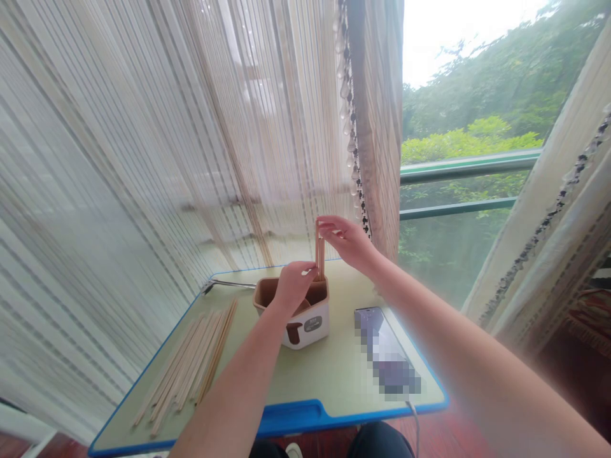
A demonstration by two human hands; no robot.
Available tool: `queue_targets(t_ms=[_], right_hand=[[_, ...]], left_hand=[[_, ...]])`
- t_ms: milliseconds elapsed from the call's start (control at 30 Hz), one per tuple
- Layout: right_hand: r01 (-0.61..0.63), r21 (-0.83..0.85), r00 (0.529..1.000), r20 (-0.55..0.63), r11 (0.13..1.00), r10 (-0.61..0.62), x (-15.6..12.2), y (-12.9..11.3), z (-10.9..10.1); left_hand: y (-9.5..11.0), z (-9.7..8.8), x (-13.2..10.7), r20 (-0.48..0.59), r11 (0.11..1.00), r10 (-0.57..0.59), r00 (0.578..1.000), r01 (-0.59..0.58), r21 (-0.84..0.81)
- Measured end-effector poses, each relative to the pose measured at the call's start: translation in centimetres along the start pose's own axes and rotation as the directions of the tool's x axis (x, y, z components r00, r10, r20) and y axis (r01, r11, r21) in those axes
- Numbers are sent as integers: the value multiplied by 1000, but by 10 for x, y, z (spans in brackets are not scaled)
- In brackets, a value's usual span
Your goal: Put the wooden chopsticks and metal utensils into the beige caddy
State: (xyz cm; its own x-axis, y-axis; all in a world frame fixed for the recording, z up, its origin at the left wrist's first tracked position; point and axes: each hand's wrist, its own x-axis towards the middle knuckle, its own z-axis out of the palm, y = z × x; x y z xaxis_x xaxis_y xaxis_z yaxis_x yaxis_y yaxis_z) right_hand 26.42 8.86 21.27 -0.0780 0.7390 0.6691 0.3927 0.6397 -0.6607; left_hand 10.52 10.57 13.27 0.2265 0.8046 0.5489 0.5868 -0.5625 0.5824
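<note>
A white utensil holder (321, 324) with a brown inner lining stands on the table, its top facing up. A few wooden chopsticks (321, 257) rise upright from its far right compartment. Up at their tops, my right hand (347, 238) is closed, thumb and fingers pinching a chopstick. Lower down, over the holder's rim, my left hand (294, 285) pinches the same chopsticks from the left side. The lower ends are hidden inside the holder. More wooden chopsticks (195, 356) lie in a loose, roughly parallel spread on the left of the table.
The pale table (296, 375) has a blue edge. A phone (386, 350) with a cable lies at the right. Behind the holder on the left lies a thin metal utensil (231, 284). Striped curtains (267, 140) hang close behind the table, beside a window.
</note>
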Motion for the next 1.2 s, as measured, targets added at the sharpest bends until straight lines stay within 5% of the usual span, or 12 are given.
queue_targets(t_ms=[133, 367, 767, 1200], right_hand=[[23, -46, 1000, -12, 999, -24, 0, 1, 0], [44, -154, 998, -40, 987, -51, -6, 5, 5], [-91, 75, 996, 6, 993, 91, -5, 16, 9], [-241, 303, 970, 96, 922, 222, -10, 18, 11]], left_hand=[[2, -2, -3, 67, 1000, 9, 998, -8, -16], [9, -5, 1, 28, 996, 41, 999, -39, -87], [7, -4, 7, 156, 995, 7, 988, 9, -103], [1, -9, 11, 270, 943, -80, 960, 161, -292]])
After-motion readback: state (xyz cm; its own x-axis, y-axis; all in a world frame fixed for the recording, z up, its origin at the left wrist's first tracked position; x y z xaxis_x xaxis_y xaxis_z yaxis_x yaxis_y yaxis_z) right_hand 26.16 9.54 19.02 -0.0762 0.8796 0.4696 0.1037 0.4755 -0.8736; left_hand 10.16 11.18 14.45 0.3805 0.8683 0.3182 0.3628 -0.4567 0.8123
